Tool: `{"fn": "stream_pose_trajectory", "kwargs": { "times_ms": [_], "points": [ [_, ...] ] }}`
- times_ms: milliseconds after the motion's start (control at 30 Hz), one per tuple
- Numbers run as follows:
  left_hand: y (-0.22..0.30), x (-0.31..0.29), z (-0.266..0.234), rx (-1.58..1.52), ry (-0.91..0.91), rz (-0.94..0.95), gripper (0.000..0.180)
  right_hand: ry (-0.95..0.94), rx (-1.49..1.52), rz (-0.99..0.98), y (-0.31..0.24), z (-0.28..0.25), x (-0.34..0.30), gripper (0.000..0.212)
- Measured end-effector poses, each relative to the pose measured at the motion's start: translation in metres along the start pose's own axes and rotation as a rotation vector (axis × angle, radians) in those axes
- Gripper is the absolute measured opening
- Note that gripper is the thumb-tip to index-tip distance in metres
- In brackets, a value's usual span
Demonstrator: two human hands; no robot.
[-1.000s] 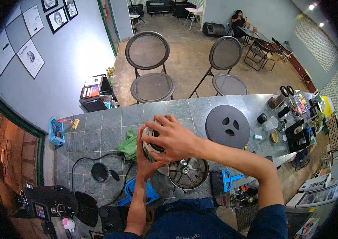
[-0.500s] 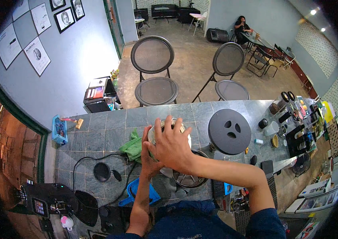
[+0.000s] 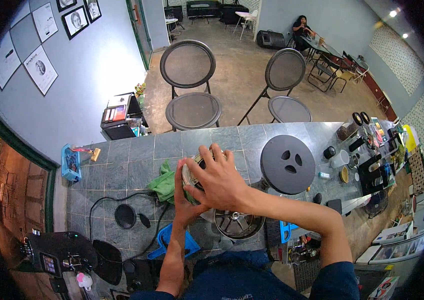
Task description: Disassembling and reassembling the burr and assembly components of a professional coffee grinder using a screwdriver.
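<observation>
A round, pale-rimmed piece with a dark inside is between my hands above the grey tiled counter; its exact kind is mostly hidden by my fingers. My right hand arches over its top, with the fingers bent across the far rim. Along its left side my left hand grips the edge, thumb toward me. Just below my right wrist sits a round metal drum with spokes inside. A crumpled green cloth lies left of my hands.
Right of my hands is a large black disc with three holes. A blue dustpan, black cable and small black round lid lie left. Jars and cups crowd the right end. Two chairs stand beyond; a person sits far off.
My right hand has shifted slightly, its fingers closer together and more curled over the round piece. More of the spoked drum shows below the wrist. The view has shifted slightly.
</observation>
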State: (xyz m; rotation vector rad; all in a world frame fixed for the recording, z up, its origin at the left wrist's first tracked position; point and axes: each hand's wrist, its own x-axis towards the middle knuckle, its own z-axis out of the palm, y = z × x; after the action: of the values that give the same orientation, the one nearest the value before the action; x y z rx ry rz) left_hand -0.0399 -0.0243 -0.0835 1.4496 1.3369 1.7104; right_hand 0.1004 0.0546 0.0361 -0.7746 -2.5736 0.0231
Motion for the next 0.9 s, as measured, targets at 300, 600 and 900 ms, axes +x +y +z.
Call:
{"fn": "stream_pose_trajectory", "kwargs": {
  "times_ms": [300, 600, 900],
  "points": [
    [0.022, 0.010, 0.009, -0.250, -0.040, -0.091, 0.146, -0.080, 0.298, -0.457, 0.052, -0.006, 0.008, 0.072],
    [-0.008, -0.001, 0.002, -0.132, 0.007, -0.018, 0.142, -0.114, -0.063, 0.094, -0.025, -0.011, -0.003, 0.076],
    [-0.003, 0.006, -0.001, 0.071, -0.035, 0.058, 0.141, -0.061, -0.208, 0.169, -0.020, 0.005, 0.006, 0.072]
  ]
}}
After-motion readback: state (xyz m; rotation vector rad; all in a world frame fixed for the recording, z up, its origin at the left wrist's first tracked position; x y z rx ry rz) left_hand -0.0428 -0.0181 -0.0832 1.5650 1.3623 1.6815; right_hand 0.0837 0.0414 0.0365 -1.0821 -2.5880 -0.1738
